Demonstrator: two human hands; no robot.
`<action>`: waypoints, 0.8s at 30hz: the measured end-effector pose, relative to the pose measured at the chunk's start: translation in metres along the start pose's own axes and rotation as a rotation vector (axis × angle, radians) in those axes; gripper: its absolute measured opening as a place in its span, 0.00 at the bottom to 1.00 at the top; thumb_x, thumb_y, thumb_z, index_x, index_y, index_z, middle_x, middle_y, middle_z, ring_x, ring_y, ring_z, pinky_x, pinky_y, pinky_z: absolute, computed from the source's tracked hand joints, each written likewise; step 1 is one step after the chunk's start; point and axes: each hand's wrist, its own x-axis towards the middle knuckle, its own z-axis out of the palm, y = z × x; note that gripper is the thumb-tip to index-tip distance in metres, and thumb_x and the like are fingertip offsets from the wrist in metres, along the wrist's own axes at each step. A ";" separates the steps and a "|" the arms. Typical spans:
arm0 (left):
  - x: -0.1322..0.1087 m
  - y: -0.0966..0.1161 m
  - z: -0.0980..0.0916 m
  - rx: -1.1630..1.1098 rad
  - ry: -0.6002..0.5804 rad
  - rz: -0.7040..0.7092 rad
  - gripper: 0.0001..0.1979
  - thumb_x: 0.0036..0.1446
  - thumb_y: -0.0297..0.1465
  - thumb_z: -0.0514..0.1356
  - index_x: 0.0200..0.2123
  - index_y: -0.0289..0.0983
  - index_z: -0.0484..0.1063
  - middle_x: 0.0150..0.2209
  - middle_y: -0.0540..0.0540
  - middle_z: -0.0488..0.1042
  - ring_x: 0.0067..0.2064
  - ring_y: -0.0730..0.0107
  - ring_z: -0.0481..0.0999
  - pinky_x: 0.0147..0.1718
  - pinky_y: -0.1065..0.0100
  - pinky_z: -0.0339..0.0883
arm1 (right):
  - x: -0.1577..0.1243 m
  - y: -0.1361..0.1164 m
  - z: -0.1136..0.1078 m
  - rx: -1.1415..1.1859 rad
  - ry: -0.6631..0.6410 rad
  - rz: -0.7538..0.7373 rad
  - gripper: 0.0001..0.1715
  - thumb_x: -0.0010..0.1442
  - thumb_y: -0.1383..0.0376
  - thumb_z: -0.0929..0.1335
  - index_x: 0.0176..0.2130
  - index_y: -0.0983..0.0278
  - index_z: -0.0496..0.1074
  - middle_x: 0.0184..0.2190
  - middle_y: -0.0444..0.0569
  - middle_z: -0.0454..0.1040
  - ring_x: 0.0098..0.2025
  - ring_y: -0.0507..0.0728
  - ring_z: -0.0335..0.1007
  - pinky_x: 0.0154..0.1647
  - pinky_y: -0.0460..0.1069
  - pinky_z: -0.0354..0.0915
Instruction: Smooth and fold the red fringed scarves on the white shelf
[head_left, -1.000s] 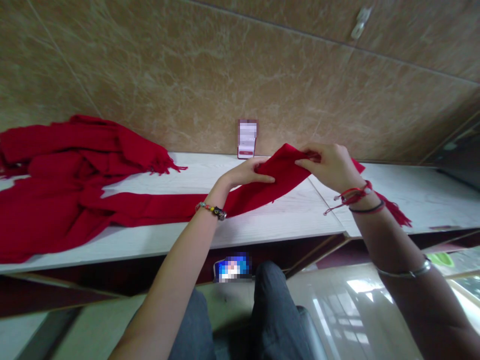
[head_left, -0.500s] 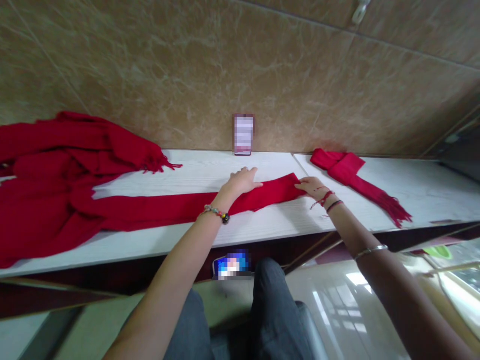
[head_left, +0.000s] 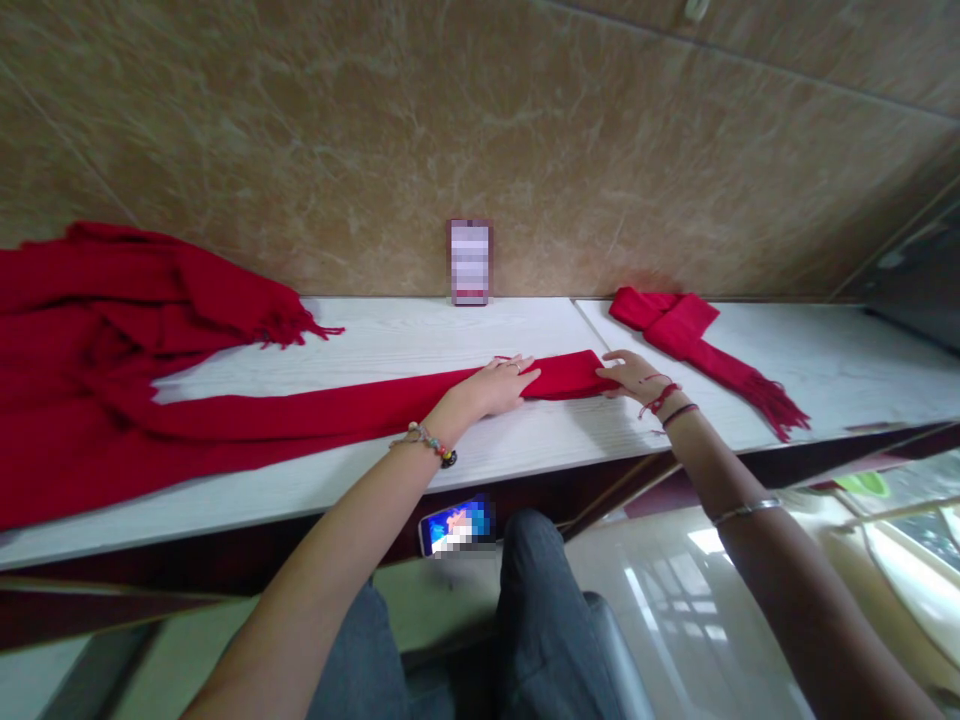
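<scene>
A long red scarf (head_left: 322, 412) lies folded into a narrow strip along the white shelf. My left hand (head_left: 491, 388) rests on the strip from above, fingers stretched out and lying over the cloth; a ring and a beaded bracelet show on it. At the strip's right end, my right hand (head_left: 631, 377) touches the folded edge, with thumb and forefinger apart; its lower fingers are partly hidden. A second, smaller red scarf (head_left: 679, 325) with a fringed end lies folded across itself, beyond my right hand.
Loose red cloth with a fringe (head_left: 150, 300) is heaped at the left. A phone (head_left: 470, 262) leans upright against the brown tiled wall (head_left: 360, 150). Another lit phone (head_left: 454, 527) sits below the front edge of the white shelf (head_left: 525, 450), near my knees.
My left hand has shifted towards the near edge of the strip and flattened over it. The strip's right part looks narrower and straighter. My right thumb and forefinger have spread at its end.
</scene>
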 end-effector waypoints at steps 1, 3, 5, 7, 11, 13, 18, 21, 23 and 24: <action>-0.002 0.000 -0.001 0.021 0.017 0.017 0.31 0.59 0.21 0.49 0.66 0.37 0.51 0.69 0.41 0.44 0.69 0.63 0.43 0.63 0.61 0.44 | -0.001 0.000 0.000 0.066 -0.002 0.060 0.12 0.47 0.58 0.74 0.29 0.61 0.71 0.22 0.43 0.73 0.27 0.55 0.73 0.31 0.55 0.75; -0.003 0.002 -0.002 0.031 0.050 0.032 0.32 0.58 0.18 0.48 0.66 0.37 0.51 0.68 0.40 0.47 0.69 0.61 0.45 0.63 0.61 0.45 | -0.001 -0.002 0.001 0.203 0.029 0.209 0.12 0.47 0.61 0.73 0.31 0.61 0.69 0.23 0.43 0.73 0.27 0.55 0.73 0.31 0.55 0.75; -0.003 0.009 -0.001 -0.012 0.076 0.032 0.31 0.60 0.26 0.52 0.66 0.35 0.50 0.68 0.37 0.48 0.68 0.55 0.47 0.62 0.56 0.47 | 0.000 -0.009 0.002 0.327 0.053 0.337 0.10 0.48 0.65 0.72 0.31 0.60 0.68 0.24 0.43 0.73 0.27 0.54 0.74 0.33 0.55 0.75; 0.001 0.019 0.002 -0.069 0.140 0.000 0.36 0.59 0.39 0.56 0.66 0.32 0.49 0.67 0.34 0.51 0.67 0.46 0.49 0.61 0.51 0.48 | 0.002 -0.019 0.002 0.473 0.070 0.431 0.09 0.49 0.70 0.70 0.30 0.59 0.66 0.25 0.43 0.74 0.28 0.53 0.74 0.38 0.54 0.75; 0.011 0.043 0.009 -0.097 0.349 -0.149 0.43 0.53 0.46 0.61 0.64 0.28 0.51 0.57 0.30 0.67 0.60 0.43 0.63 0.56 0.50 0.57 | 0.007 -0.048 0.001 0.704 0.039 0.453 0.09 0.52 0.74 0.66 0.27 0.60 0.65 0.26 0.42 0.75 0.32 0.51 0.75 0.45 0.51 0.73; 0.013 0.048 0.008 -0.072 0.408 -0.207 0.33 0.58 0.37 0.58 0.62 0.28 0.55 0.49 0.32 0.75 0.54 0.50 0.71 0.52 0.55 0.63 | 0.010 -0.061 0.000 0.727 -0.003 0.411 0.09 0.53 0.73 0.66 0.26 0.60 0.65 0.27 0.42 0.75 0.34 0.51 0.75 0.46 0.51 0.73; 0.007 0.029 -0.008 -0.053 0.373 -0.280 0.21 0.60 0.19 0.46 0.55 0.33 0.65 0.45 0.38 0.77 0.46 0.60 0.77 0.44 0.63 0.68 | 0.018 -0.082 -0.007 0.738 0.054 0.455 0.13 0.51 0.75 0.68 0.31 0.59 0.64 0.27 0.42 0.75 0.33 0.52 0.76 0.42 0.49 0.75; -0.003 0.010 -0.016 -0.036 0.379 -0.270 0.21 0.60 0.17 0.45 0.52 0.32 0.68 0.50 0.37 0.74 0.52 0.61 0.74 0.49 0.63 0.66 | 0.015 -0.079 -0.011 0.728 0.060 0.522 0.15 0.51 0.76 0.67 0.36 0.60 0.64 0.25 0.41 0.74 0.28 0.51 0.75 0.34 0.47 0.75; -0.009 0.003 -0.015 0.000 0.329 -0.183 0.23 0.59 0.16 0.45 0.54 0.32 0.67 0.56 0.35 0.69 0.58 0.61 0.68 0.55 0.62 0.62 | 0.008 -0.070 -0.009 0.680 0.024 0.537 0.18 0.50 0.76 0.68 0.39 0.60 0.64 0.23 0.40 0.72 0.24 0.51 0.73 0.29 0.47 0.75; -0.012 0.002 -0.013 0.019 0.274 -0.139 0.25 0.58 0.15 0.45 0.57 0.32 0.65 0.59 0.35 0.65 0.61 0.60 0.65 0.57 0.61 0.60 | 0.004 -0.064 -0.007 0.637 0.004 0.541 0.19 0.50 0.76 0.68 0.41 0.60 0.64 0.22 0.39 0.72 0.23 0.51 0.72 0.27 0.47 0.74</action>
